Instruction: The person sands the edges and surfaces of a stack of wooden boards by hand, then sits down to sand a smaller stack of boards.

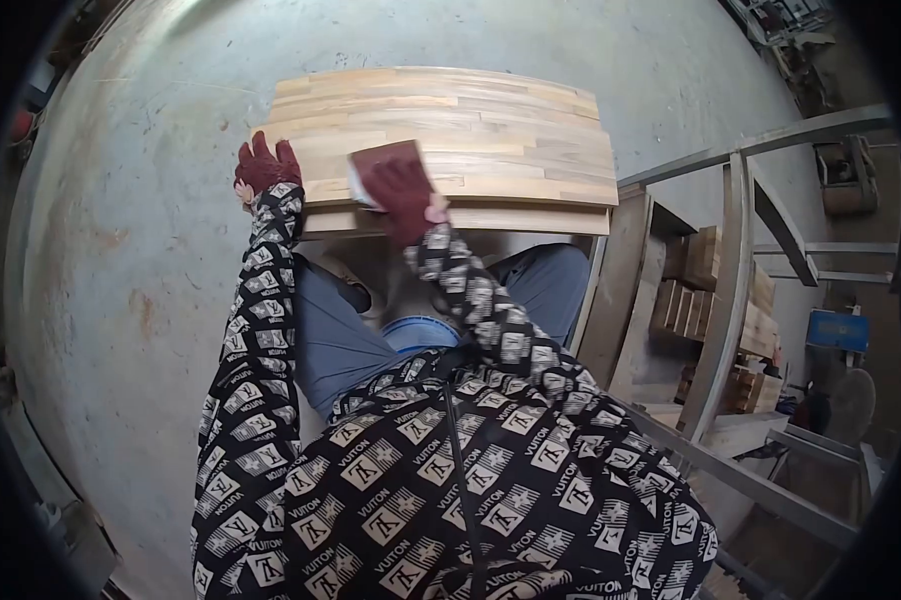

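A stack of light wooden boards (491,130) lies in front of me, its near edge above my knees. My left hand (264,168), in a dark red glove, grips the stack's near left corner. My right hand (403,197), also in a red glove, presses a dark red sheet of sandpaper (376,162) flat against the top board near its front edge. Both sleeves carry a black and white printed pattern.
Grey concrete floor (131,300) spreads to the left and behind the boards. A metal frame (731,250) stands at the right, with stacked wooden blocks (706,290) behind it. A blue round object (421,330) shows between my legs.
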